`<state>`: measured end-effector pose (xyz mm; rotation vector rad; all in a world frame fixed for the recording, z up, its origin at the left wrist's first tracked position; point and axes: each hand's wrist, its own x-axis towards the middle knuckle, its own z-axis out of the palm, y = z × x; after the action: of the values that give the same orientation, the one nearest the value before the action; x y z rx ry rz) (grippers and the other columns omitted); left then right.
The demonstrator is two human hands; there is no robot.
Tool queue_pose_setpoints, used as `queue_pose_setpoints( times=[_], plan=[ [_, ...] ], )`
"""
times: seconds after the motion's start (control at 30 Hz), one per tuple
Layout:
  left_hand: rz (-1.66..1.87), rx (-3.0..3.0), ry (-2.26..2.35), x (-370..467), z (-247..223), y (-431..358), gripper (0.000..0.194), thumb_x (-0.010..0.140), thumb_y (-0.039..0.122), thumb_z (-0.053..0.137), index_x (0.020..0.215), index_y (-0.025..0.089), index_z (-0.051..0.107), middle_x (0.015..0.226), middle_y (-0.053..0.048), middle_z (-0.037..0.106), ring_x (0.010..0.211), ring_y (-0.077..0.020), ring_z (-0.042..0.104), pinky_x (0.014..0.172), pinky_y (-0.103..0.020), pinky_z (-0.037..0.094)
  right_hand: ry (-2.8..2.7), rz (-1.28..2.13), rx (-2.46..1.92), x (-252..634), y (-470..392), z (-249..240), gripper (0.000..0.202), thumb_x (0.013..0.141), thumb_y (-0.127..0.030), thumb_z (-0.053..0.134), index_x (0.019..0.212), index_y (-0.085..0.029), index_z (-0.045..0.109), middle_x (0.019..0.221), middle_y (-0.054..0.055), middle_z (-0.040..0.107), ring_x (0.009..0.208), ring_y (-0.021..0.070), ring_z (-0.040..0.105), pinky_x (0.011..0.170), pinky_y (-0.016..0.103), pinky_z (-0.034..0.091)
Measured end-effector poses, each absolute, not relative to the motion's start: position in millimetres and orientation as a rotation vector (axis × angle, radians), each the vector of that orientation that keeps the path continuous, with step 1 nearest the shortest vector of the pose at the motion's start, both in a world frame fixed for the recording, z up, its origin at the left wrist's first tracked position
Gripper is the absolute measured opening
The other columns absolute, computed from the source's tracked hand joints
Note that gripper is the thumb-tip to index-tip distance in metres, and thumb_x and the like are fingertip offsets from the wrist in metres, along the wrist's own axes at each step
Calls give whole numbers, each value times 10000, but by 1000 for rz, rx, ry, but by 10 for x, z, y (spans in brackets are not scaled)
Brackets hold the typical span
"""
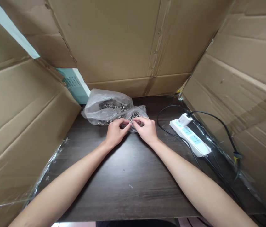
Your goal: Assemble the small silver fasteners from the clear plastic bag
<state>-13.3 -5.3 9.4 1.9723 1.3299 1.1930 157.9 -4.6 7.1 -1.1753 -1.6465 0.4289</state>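
Note:
My left hand (117,130) and my right hand (146,128) meet over the table, fingertips pinched together around a small shiny metal piece (130,121). Its exact kind is too small to make out. Just behind my fingers lies a smaller clear plastic bag (143,110) with small metal parts in it, partly hidden by my right hand. To its left, a larger clear plastic bag (92,101) lies with its mouth open, showing a pile of small metal parts (115,106) inside.
A white power strip (200,146) with a plugged-in white adapter (185,119) lies to the right, black cables (227,129) trailing around it. Cardboard walls (123,41) enclose the dark wooden table (114,189) at the back and both sides. A pale green-and-white object (73,83) shows at the back left.

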Motion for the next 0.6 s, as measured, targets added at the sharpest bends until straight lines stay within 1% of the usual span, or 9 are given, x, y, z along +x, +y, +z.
queue_pose_setpoints(
  times=[0.13,0.37,0.5,0.6],
  plan=[
    [1191,1951,1349,-130,93,-58,127,887,317,726,920,198,757,899,-38,792,820,-214,738,795,-327,563,-1678,352,-1171,1562,-44,67,146,867,-245,654,874,-234,799,877,47,797,781,205,712,809,347,565],
    [1189,1960,1354,-138,80,-45,129,905,303,702,953,194,752,929,-43,791,848,-216,735,805,-330,551,-1606,564,-1133,1569,-12,70,168,841,-272,640,886,-208,788,826,34,789,666,167,685,670,291,545],
    [1190,1996,1335,-148,84,-43,147,923,298,670,996,195,745,973,-53,788,897,-226,731,833,-338,547,-1572,612,-1131,1577,-7,87,209,826,-273,648,984,-194,760,786,27,783,646,160,671,659,280,534],
    [1195,2006,1334,-151,91,-43,157,931,298,652,1010,198,744,986,-53,788,904,-227,729,840,-338,551,-1584,618,-1130,1574,-15,103,176,835,-286,647,941,-196,753,794,33,782,660,161,679,660,278,534]
  ],
)
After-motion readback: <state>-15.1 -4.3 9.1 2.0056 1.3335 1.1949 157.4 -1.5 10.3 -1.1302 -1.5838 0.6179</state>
